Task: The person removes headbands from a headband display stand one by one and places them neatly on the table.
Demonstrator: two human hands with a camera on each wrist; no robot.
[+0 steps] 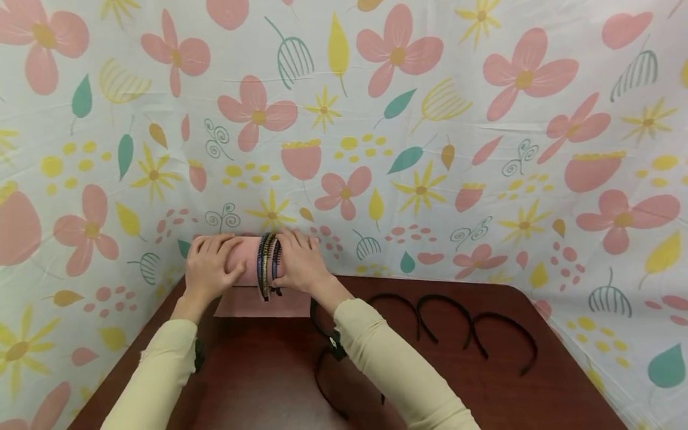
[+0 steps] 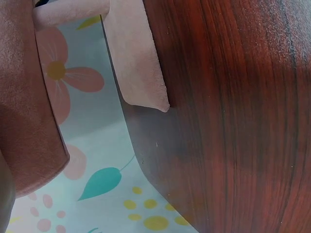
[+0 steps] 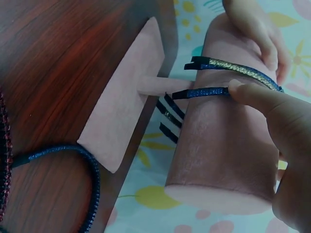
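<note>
A pink headband stand [image 1: 244, 249] with a padded roll on a flat base [image 1: 262, 307] stands at the table's far left. My left hand [image 1: 211, 269] grips the left end of the roll, fingers over the top and thumb on the near side. Near the roll's middle hang several headbands, among them a gold-and-blue one [image 3: 243, 68]. My right hand [image 1: 303, 263] pinches a blue headband [image 3: 208, 92], thumb on its front, beside the gold one; its other fingers are partly hidden behind the roll. In the left wrist view only the roll's end [image 2: 31, 121] and the base [image 2: 138, 63] show clearly.
Several dark headbands lie on the brown table [image 1: 258, 370], three in a row at the right, including the rightmost headband [image 1: 529, 340]. Another headband [image 1: 322, 388] lies beside my right forearm. Floral cloth [image 1: 344, 137] hangs close behind the stand.
</note>
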